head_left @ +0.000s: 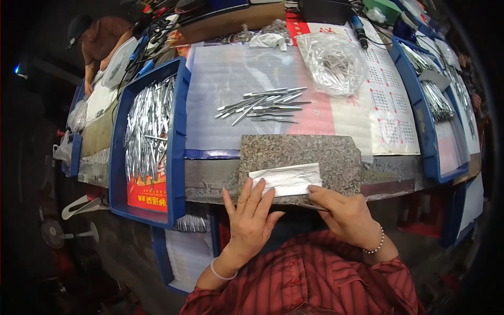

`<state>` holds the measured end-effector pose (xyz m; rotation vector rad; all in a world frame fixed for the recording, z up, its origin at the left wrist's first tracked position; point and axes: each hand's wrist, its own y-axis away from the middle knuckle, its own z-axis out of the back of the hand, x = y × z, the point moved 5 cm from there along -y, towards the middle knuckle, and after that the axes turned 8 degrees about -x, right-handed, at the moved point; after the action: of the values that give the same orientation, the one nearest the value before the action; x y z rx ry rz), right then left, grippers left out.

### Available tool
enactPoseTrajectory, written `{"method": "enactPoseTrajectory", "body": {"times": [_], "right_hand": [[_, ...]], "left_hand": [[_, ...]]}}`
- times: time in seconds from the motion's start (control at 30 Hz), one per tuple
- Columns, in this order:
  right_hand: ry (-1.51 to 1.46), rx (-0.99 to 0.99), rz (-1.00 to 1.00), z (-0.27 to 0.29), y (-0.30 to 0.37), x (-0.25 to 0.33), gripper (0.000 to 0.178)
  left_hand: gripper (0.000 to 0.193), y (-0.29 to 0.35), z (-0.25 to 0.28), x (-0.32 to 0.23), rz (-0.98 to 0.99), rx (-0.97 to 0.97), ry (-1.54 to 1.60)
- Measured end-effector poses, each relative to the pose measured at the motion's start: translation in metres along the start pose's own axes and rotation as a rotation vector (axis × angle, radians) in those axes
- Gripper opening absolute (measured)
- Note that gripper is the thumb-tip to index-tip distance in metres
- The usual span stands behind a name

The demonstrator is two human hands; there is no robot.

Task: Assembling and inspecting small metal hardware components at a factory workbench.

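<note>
A folded white cloth or paper [287, 180] lies on a speckled granite slab [304, 149] at the table's near edge. My left hand [249, 223] rests with its fingers spread, the fingertips on the left end of the white sheet; it holds nothing. At the sheet's right end, my right hand [344, 215] is closed, thumb and fingers pressed together by the slab's front edge. A thin dark edge shows under those fingers, too hidden to name. Beyond the slab lies a loose pile of slim, pointed silver metal pieces [268, 105].
To the left, a blue tray [179, 131] holds many similar metal pieces. A clear plastic bag of pieces [336, 65] lies at the back right. Another blue tray [431, 152] stands far right. A pen-shaped power tool [359, 32] lies behind. Another person [102, 42] works at far left.
</note>
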<state>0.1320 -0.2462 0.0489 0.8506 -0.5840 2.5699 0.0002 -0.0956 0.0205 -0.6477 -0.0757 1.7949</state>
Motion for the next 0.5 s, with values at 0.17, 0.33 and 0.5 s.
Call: {"method": "enactPoseTrajectory", "body": {"times": [0.17, 0.33, 0.5], "right_hand": [[-0.116, -0.066, -0.076, 0.005, 0.002, 0.000, 0.025], [-0.308, -0.174, -0.201, 0.019, 0.010, -0.010, 0.013], [-0.409, -0.167, -0.195, 0.017, 0.023, -0.015, 0.012]], "left_hand": [[0.047, -0.001, 0.007, 0.003, -0.018, 0.034, 0.045], [0.035, -0.035, 0.045, 0.010, -0.034, -0.086, 0.049], [0.021, -0.131, 0.044, 0.019, -0.094, -0.230, 0.187]]}}
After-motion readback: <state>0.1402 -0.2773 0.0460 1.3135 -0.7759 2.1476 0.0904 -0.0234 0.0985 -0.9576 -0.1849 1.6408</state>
